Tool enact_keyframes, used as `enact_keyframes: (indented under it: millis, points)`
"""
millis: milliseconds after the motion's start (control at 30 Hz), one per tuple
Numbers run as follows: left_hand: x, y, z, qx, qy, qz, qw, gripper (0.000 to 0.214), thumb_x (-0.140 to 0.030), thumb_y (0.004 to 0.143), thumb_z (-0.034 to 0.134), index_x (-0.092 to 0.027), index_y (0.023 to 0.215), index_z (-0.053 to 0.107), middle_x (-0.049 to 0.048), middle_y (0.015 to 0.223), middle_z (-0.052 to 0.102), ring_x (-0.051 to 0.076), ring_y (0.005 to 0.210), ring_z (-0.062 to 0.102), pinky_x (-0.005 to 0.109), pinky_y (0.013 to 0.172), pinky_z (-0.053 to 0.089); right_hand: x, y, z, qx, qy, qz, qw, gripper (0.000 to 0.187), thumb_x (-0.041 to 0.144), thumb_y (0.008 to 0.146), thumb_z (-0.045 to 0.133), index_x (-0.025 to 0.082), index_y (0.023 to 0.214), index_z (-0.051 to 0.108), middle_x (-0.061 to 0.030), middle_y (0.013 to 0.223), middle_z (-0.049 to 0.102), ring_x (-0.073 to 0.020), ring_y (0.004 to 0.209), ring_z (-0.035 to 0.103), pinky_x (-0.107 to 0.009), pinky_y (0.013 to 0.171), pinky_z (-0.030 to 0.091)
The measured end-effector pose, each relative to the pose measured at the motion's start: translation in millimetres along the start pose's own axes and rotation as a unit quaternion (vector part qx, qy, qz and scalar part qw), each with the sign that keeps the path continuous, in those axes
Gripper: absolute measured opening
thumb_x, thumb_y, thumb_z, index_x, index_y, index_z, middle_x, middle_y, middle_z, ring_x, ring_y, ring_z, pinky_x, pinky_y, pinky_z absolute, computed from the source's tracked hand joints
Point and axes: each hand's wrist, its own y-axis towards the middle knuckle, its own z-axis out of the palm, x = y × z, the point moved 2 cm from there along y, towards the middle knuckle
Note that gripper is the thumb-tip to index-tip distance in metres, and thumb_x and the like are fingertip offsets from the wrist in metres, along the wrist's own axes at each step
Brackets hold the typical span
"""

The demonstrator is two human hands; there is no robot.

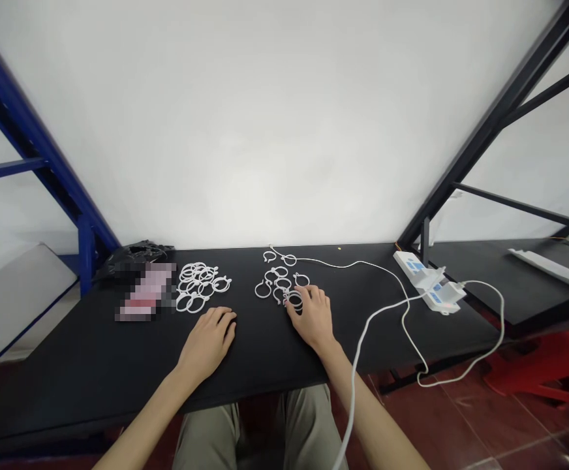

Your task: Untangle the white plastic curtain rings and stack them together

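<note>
White plastic rings, some visibly split with small knobs at their ends, lie in two groups on the black table (245,352). The denser pile of rings (196,281) is on the left, several overlapping. Right of centre is a looser group of rings (279,273). My right hand (314,316) is at the near edge of this loose group, thumb and index finger pinching a white ring (294,299). My left hand (209,343) rests palm down just in front of the left pile, fingers stretched out and nothing held.
A white power strip (429,281) with plugs sits at the right; its white cable (363,339) runs past my right forearm. A pixelated pink item (148,290) and black plastic (140,251) lie at the left. Blue and black metal frames flank the table; a white wall stands behind.
</note>
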Motion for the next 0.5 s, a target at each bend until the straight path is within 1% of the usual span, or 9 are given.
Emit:
enact_keyframes:
  millis: [133, 233, 367, 433, 500]
  points:
    - [-1.8, -1.1, -1.8, 0.004, 0.009, 0.005, 1.0, 0.028, -0.027, 0.097, 0.039, -0.02, 0.109, 0.064, 0.009, 0.111, 0.065, 0.026, 0.102, 0.059, 0.042, 0.089, 0.048, -12.2, -5.8, -3.9, 0.04, 0.038, 0.003, 0.998, 0.023, 0.038, 0.088, 0.063, 0.021, 0.103, 0.067, -0.0085, 0.099, 0.064, -0.0248, 0.093, 0.056, -0.038, 0.081, 0.043]
    - [-0.8, 4.8, -5.9, -0.014, 0.037, -0.014, 0.999, 0.029, -0.028, 0.097, 0.04, -0.02, 0.11, 0.064, 0.0101, 0.112, 0.065, 0.028, 0.105, 0.057, 0.044, 0.092, 0.046, -13.8, -5.8, -2.9, 0.042, 0.069, 0.009, 0.997, 0.018, 0.038, 0.089, 0.062, 0.021, 0.093, 0.068, -0.0078, 0.096, 0.064, -0.024, 0.092, 0.056, -0.037, 0.081, 0.044]
    - [9.4, 25.1, -8.3, -0.058, 0.11, -0.065, 0.99, 0.033, -0.028, 0.096, 0.039, -0.017, 0.114, 0.064, 0.0141, 0.117, 0.063, 0.032, 0.11, 0.054, 0.046, 0.094, 0.042, -15.1, -4.3, -0.2, 0.034, 0.096, 0.01, 0.995, 0.02, 0.04, 0.09, 0.061, 0.021, 0.089, 0.068, -0.0076, 0.094, 0.065, -0.0234, 0.09, 0.057, -0.037, 0.082, 0.045]
    - [16.2, 36.4, -6.5, -0.062, 0.131, -0.079, 0.986, 0.034, -0.027, 0.095, 0.039, -0.017, 0.115, 0.065, 0.0149, 0.118, 0.063, 0.033, 0.11, 0.052, 0.047, 0.094, 0.041, -15.9, -4.1, 0.2, 0.036, 0.112, 0.018, 0.993, 0.02, 0.039, 0.09, 0.061, 0.021, 0.088, 0.068, -0.0075, 0.094, 0.066, -0.0234, 0.09, 0.058, -0.038, 0.083, 0.045]
    - [21.9, 44.6, -3.9, -0.059, 0.136, -0.086, 0.985, 0.033, -0.026, 0.095, 0.039, -0.018, 0.109, 0.067, 0.0146, 0.115, 0.064, 0.033, 0.109, 0.052, 0.048, 0.093, 0.04, -16.4, -3.9, -0.4, 0.035, 0.138, 0.029, 0.989, 0.018, 0.038, 0.09, 0.061, 0.021, 0.09, 0.069, -0.0077, 0.096, 0.067, -0.0236, 0.092, 0.059, -0.04, 0.086, 0.045]
